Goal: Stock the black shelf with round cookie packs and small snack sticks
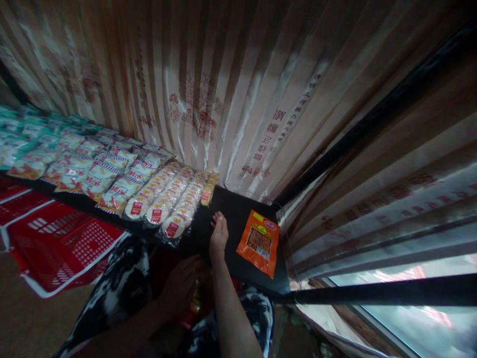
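Note:
Over the black shelf point(231, 204), my right hand point(219, 233) is raised with its fingers curled; whether anything is in them is hidden. My left hand point(184, 281) is low in shadow over my lap, near a shiny gold-coloured packet point(196, 298); its grip is too dark to tell. A single narrow yellowish packet point(207, 189) lies at the end of several rows of clear-wrapped round snacks point(179, 214). To the right of my right hand an orange pouch point(259, 242) lies flat on the shelf.
White-and-orange snack bags point(117, 191) and green bags point(35, 130) fill the shelf's left part. Red baskets point(70, 238) stand below at the left. Pleated curtains point(238, 99) hang behind, with a dark bar point(372, 119) crossing at the right.

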Demonstrator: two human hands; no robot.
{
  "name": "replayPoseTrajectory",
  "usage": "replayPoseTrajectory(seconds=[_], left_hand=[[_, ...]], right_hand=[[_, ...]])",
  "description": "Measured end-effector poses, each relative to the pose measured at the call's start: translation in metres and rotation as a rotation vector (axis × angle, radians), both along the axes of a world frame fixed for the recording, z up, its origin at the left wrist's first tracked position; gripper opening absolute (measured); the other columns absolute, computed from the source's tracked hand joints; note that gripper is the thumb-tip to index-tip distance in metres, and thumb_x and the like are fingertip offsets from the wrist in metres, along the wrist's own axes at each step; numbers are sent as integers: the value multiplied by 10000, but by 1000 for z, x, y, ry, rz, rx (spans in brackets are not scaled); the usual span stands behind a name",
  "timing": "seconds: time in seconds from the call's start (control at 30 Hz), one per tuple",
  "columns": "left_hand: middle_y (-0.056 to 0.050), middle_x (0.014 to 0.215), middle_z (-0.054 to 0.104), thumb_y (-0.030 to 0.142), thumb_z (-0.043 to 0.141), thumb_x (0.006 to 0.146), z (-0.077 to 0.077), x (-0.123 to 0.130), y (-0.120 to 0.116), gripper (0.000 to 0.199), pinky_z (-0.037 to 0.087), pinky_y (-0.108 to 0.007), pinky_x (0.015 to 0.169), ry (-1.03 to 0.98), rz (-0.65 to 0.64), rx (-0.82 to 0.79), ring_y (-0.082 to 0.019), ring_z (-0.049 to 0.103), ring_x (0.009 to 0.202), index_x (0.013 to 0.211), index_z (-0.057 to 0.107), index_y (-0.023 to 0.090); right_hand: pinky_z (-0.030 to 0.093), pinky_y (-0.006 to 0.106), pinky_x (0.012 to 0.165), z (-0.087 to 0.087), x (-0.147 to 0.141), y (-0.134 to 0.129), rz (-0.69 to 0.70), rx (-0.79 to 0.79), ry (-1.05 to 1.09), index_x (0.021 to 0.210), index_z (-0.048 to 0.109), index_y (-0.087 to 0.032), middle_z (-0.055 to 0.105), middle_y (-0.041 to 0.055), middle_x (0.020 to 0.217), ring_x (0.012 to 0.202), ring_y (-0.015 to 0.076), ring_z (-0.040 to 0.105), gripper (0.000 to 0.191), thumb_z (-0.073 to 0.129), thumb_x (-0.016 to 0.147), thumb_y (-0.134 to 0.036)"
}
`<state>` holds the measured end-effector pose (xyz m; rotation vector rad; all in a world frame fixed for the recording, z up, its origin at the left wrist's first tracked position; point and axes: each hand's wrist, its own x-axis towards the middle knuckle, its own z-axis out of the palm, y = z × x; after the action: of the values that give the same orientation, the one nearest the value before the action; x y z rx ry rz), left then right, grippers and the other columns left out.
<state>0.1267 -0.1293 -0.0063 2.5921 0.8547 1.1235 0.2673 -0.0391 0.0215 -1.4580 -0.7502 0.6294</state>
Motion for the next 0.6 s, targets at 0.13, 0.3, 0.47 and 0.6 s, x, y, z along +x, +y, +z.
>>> replayPoseTrajectory(seconds=[0.13, 0.3, 0.47, 0.6], left_hand=[[-100, 1157, 606, 113, 349, 832, -12, -4, -12, 361, 462, -349, 952, 33, -33, -40, -182, 470, 1184, 1118, 564, 156], [-94, 1114, 633, 99, 342, 808, -39, -7, -18, 357, 464, -364, 936, 160, -10, -250, -180, 558, 1074, 1033, 611, 166], [-117, 1095, 643, 123, 387, 783, -49, -4, -12, 336, 457, -387, 901, 409, 80, -606, -239, 592, 1015, 1003, 635, 175], [-115, 1080, 653, 168, 424, 773, -49, -2, -6, 307, 471, -377, 838, 523, 140, -793, -263, 612, 974, 979, 649, 200]], right_hand=[[502, 313, 713, 8, -14, -31, 38, 53, 135, 1080, 547, -88, 648, 146, 992, 857, 187, 627, 488, 350, 838, -463], [476, 256, 593, 16, -37, -83, 138, 50, 45, 869, 618, -151, 664, 52, 744, 681, 154, 614, 400, 371, 850, -464], [450, 250, 551, -14, -56, -119, 150, -123, -13, 722, 612, -204, 616, 5, 606, 585, 152, 581, 397, 354, 855, -475], [467, 361, 697, -62, -55, -121, 121, -302, -92, 812, 638, -243, 676, 41, 738, 704, 220, 620, 344, 369, 832, -456]])
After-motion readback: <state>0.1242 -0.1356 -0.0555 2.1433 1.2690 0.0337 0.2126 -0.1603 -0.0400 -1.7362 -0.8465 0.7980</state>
